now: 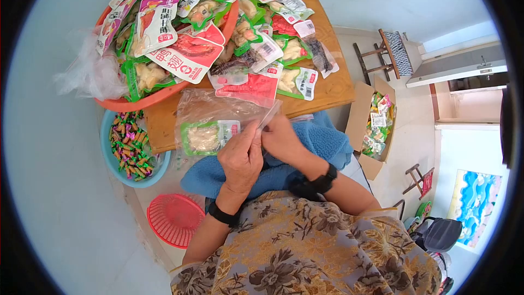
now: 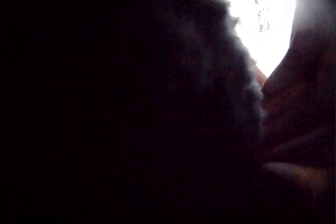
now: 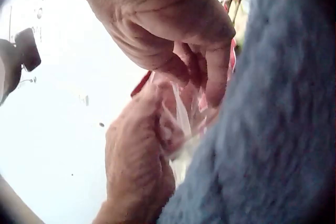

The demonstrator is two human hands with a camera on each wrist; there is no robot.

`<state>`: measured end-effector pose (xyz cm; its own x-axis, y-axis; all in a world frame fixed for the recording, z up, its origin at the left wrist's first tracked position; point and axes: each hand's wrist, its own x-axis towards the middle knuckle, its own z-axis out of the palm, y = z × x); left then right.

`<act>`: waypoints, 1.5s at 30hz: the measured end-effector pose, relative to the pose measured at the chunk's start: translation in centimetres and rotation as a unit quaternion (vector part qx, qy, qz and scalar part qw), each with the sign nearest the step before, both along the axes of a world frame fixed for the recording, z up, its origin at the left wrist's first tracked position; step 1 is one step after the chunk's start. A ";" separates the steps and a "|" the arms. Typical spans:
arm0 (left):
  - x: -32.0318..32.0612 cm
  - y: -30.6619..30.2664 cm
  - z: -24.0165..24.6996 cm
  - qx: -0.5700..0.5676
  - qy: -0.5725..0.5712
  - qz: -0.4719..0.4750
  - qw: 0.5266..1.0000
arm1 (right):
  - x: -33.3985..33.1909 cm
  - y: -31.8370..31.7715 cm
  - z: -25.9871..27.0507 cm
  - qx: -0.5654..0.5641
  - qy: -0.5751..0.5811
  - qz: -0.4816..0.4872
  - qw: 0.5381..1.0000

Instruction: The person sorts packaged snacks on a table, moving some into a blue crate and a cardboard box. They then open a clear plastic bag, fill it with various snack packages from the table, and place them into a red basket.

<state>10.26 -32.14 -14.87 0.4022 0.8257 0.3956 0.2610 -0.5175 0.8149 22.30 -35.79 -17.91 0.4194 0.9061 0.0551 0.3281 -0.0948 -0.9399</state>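
Between both hands is a clear plastic bag [image 1: 192,110], lying at the front edge of the wooden table. Inside it shows a green-edged snack packet [image 1: 203,138] with pale contents. My left hand [image 1: 240,159] pinches the bag's edge on the near side. Right beside it, my right hand [image 1: 282,139] has its fingers curled on the same edge. The right wrist view has the fingers of the right hand [image 3: 163,29] bent down over the bag's film [image 3: 181,111], close to the left hand [image 3: 137,150]. The left wrist view is mostly dark.
A red basin [image 1: 232,22] heaped with snack packets stands on the wooden table [image 1: 327,33], with more packets beside it. Below are a blue basin [image 1: 105,141] of wrapped sweets and a pink basket [image 1: 173,219]. Blue fleece [image 1: 325,142] covers the lap. Rightward stands a cardboard box [image 1: 357,112] of packets.
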 end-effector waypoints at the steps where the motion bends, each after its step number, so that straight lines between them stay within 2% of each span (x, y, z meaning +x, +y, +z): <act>1: 0.1 0.0 -0.3 0.000 0.000 -0.001 1.000 | 1.0 -0.4 1.8 0.000 0.000 -0.001 1.000; 3: 0.2 0.0 -0.8 0.034 -0.009 0.014 0.999 | 3.6 -1.6 5.4 -0.177 0.194 -0.039 0.964; 5: 0.1 -0.1 -0.6 0.020 -0.002 0.015 1.000 | 6.7 -2.4 5.5 -0.128 0.183 -0.135 0.965; 7: 0.2 -0.3 -0.4 0.006 0.006 0.013 1.000 | 10.1 -2.3 2.3 -0.073 0.000 -0.221 0.973; 8: 0.4 -0.3 -0.5 0.014 0.001 0.017 1.000 | 11.1 -2.1 2.1 -0.071 0.001 -0.223 0.972; 9: 0.5 -0.3 -0.4 0.022 -0.005 0.022 0.999 | 11.9 -1.7 2.0 -0.072 -0.140 -0.213 0.964; 10: 0.5 -0.3 -0.4 0.025 -0.003 0.022 0.999 | 12.4 -1.4 1.9 -0.071 -0.279 -0.198 0.937; 13: 0.5 -0.4 -0.2 0.031 -0.001 0.019 0.999 | 13.0 -0.6 1.6 -0.131 -0.294 -0.169 0.932; 17: 0.4 -0.7 0.0 0.009 0.016 0.022 1.000 | 13.5 -0.3 0.9 -0.147 -0.304 -0.183 0.923; 19: 0.4 -0.7 -0.1 0.009 0.020 0.023 1.000 | 14.1 -0.6 0.4 -0.198 -0.163 -0.162 0.953; 20: 0.5 -0.8 -0.2 0.015 0.019 0.024 0.999 | 14.2 -0.9 0.2 -0.198 -0.161 -0.163 0.953; 22: 0.5 -0.8 -0.2 0.023 0.018 0.023 0.999 | 14.3 -1.5 0.1 -0.137 -0.037 -0.161 0.977; 23: 0.5 -0.8 -0.2 0.019 0.018 0.022 0.999 | 14.5 -2.0 0.1 -0.137 -0.037 -0.162 0.977; 25: 0.4 -0.8 -0.1 0.017 0.019 0.021 0.999 | 14.4 -2.6 0.8 -0.056 0.092 -0.199 0.974; 26: 0.4 -0.8 0.0 0.019 0.022 0.021 0.999 | 14.4 -3.0 1.4 -0.055 0.093 -0.200 0.974; 28: 0.5 -0.8 0.0 0.021 0.024 0.022 0.999 | 14.0 -3.7 4.2 -0.006 0.167 -0.232 0.958; 32: 0.5 -1.0 0.2 0.006 0.021 0.024 0.999 | 13.8 -6.5 7.6 -0.017 0.109 -0.191 0.975; 34: 0.5 -1.1 0.3 -0.007 0.029 0.026 0.999 | 12.6 -7.2 9.8 -0.033 0.221 -0.151 0.963; 35: 0.6 -1.1 0.3 -0.010 0.020 0.027 0.999 | 11.9 -7.5 10.2 -0.033 0.222 -0.148 0.963; 37: 0.7 -0.9 0.0 -0.013 0.009 0.030 0.999 | 10.5 -7.8 10.7 -0.055 0.289 -0.087 0.952; 39: 0.8 -0.8 -0.3 0.037 -0.008 0.036 0.999 | 8.9 -7.6 10.8 -0.065 0.308 -0.088 0.945; 41: 0.6 -0.8 -0.2 0.043 0.011 0.029 0.999 | 8.1 -7.6 9.4 -0.073 0.327 -0.042 0.941; 42: 0.5 -0.8 -0.2 0.050 0.030 0.022 0.998 | 7.7 -7.3 9.0 -0.076 0.392 -0.029 0.916; 43: 0.5 -0.8 -0.3 0.051 0.030 0.023 0.998 | 7.2 -6.9 8.7 -0.077 0.392 -0.028 0.916; 45: 0.4 -0.7 -0.4 0.076 0.038 0.014 0.996 | 6.2 -6.2 8.0 -0.031 0.430 -0.022 0.902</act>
<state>10.68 -32.87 -15.29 0.4127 0.7705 0.4857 0.3353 -0.6244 0.7055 28.53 -41.97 -9.92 0.3188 0.8776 -0.3580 -0.5261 -0.1503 -0.8370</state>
